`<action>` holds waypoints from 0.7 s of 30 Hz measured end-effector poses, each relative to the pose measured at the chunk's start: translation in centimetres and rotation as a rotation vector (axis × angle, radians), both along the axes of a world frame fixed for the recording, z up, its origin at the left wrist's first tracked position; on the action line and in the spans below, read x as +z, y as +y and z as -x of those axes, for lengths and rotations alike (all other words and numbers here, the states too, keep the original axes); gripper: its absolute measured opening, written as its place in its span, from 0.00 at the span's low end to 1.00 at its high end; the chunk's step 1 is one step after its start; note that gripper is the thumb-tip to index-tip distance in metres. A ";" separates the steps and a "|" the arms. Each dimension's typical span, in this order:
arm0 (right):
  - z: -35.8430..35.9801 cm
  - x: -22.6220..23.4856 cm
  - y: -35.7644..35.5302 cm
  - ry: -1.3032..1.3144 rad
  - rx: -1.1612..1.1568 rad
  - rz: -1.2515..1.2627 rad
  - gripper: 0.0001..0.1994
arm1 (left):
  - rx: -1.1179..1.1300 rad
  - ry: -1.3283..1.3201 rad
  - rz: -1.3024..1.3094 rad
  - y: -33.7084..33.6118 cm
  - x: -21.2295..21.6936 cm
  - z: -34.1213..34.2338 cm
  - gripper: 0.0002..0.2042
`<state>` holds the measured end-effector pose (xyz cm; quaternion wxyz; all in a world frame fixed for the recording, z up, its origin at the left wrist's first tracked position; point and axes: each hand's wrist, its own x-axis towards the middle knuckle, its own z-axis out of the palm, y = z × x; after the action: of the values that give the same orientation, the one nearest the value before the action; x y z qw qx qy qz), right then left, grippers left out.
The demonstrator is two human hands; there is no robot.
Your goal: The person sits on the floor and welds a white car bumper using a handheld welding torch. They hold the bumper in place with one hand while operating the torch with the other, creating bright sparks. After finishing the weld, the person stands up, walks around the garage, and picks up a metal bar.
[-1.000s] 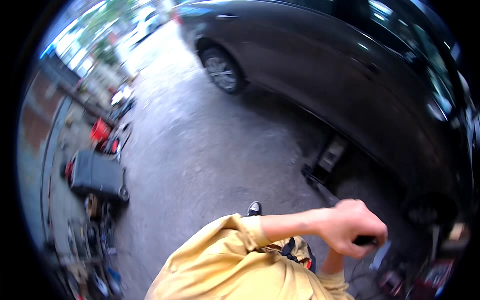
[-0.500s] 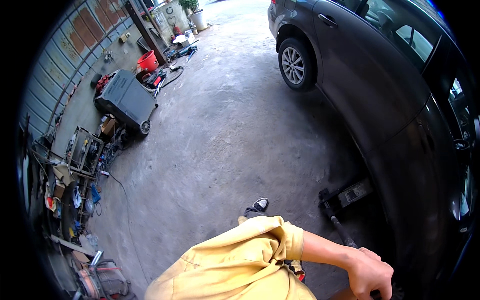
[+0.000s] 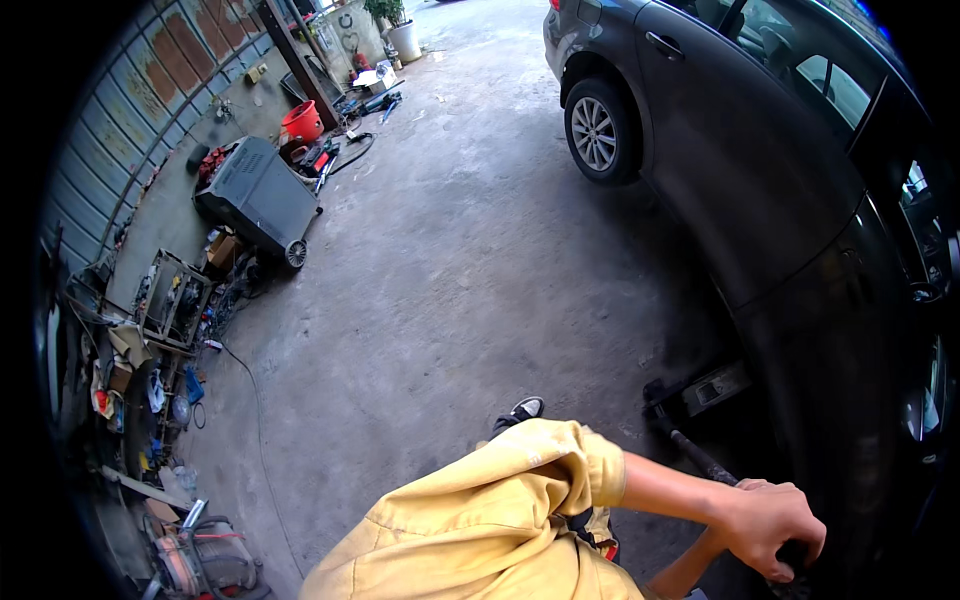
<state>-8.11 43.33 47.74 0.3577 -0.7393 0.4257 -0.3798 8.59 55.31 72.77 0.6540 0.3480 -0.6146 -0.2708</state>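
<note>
My left hand is closed round the dark end of a long jack handle at the lower right. The handle slopes up and left to a floor jack, partly under the side of a dark car. Beneath my left arm, my right forearm reaches toward the same handle. My right hand is mostly hidden behind the left; a few curled fingers show on the handle. A yellow sleeve covers my left upper arm.
Along the left wall stand a grey wheeled machine, a red bucket, a metal rack and mixed clutter. A thin cable runs over the concrete floor. The car's rear wheel is at the upper right.
Both hands have shifted right and slightly up in the picture, still on the jack handle. More of my right forearm shows. The view has turned slightly.
</note>
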 end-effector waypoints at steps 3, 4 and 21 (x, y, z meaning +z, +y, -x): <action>1.0 -0.5 0.3 0.025 -0.023 -0.009 0.06 | 0.695 -0.037 0.043 0.7 -1.5 3.6 0.10; 1.4 -0.6 0.3 0.025 -0.036 -0.013 0.06 | 0.714 -0.015 0.064 0.8 -1.4 3.8 0.10; 1.5 -7.4 5.2 0.288 -0.125 -0.128 0.06 | 0.146 -0.087 0.034 3.0 -3.8 -0.8 0.22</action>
<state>-9.62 48.55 40.31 0.3149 -0.7338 0.5414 -0.2634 9.44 58.29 69.00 0.6506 0.3920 -0.6200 -0.1965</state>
